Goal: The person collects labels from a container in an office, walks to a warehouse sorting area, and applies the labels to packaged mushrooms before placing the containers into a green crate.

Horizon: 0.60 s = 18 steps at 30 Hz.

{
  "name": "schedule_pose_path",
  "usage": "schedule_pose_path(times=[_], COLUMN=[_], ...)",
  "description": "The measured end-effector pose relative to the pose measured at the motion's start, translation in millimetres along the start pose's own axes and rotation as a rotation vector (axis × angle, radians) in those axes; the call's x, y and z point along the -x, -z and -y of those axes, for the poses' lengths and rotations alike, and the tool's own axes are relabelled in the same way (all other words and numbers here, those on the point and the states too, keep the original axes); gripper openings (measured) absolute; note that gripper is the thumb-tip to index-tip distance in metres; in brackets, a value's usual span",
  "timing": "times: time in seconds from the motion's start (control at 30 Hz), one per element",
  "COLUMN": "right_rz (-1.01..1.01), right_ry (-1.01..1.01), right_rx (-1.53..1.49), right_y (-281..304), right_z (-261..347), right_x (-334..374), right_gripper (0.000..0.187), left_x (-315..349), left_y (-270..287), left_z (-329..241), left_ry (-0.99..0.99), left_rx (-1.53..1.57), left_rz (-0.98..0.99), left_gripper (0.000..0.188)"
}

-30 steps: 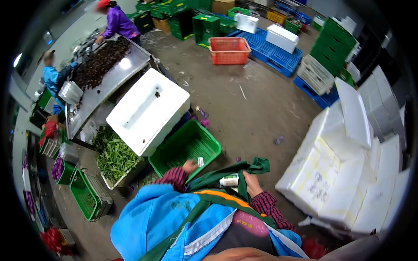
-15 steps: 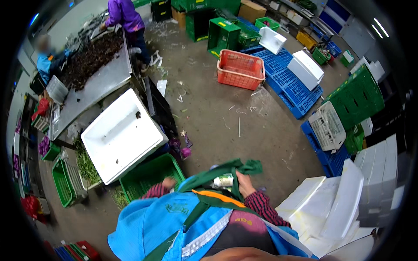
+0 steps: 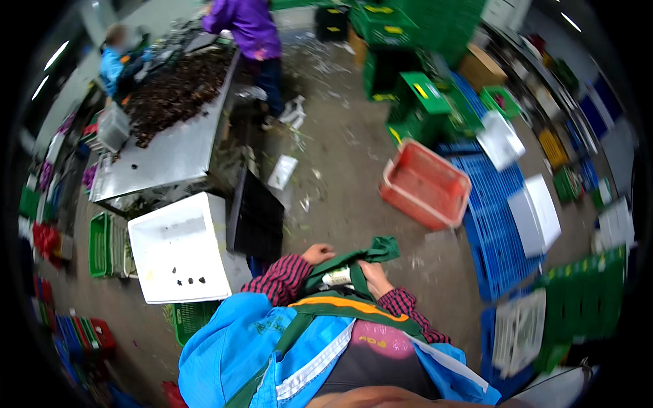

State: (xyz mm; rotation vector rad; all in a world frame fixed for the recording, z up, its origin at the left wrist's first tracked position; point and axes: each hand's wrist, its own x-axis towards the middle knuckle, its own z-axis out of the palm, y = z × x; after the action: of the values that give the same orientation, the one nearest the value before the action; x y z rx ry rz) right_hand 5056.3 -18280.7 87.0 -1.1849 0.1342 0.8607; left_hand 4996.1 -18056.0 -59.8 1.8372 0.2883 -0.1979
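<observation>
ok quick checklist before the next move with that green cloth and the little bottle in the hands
1. Right hand grips the green cloth: ok, fingers closed on it.
2. Left hand on the cloth: ok, it touches the cloth's left edge.
3. Small white bottle secure: cannot tell, it sits tucked between cloth and right hand, grip hidden.
4. Floor ahead free: not ok, a red crate and scraps lie on the grey floor.
5. White foam box apart from the hands: ok, it stands to the left, untouched.
6. Person in purple out of the way: ok, far off at the steel table.
</observation>
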Motion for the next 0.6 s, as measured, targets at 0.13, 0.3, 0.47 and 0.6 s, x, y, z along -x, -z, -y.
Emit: schedule_pose_path(times=[0.13,0.3,0.47,0.6], right_rz=[0.173,0.317,0.196,0.228], right_ry=[-0.165,-0.271,-0.302,-0.344], right_rx=[0.091,0.116,0.060,0.132], right_y=[-15,-16,-26,-87], right_z=[84,152,234,355], right_x=[-134,-263,-442,-540], right_gripper=[0.023,0.033,0.034,0.029], left_x=[-8,1,-113,-333], left_y=[110,159,214,271], left_z=[42,41,89,35], left_ry=[0.401,0.803,1.059,0.771], left_rx=[0.115,0.638,-0.267,-0.035], left_rz=[-0.776,-1.176,-0.512,-0.632], left_gripper=[0.027,0.007,0.015,0.026])
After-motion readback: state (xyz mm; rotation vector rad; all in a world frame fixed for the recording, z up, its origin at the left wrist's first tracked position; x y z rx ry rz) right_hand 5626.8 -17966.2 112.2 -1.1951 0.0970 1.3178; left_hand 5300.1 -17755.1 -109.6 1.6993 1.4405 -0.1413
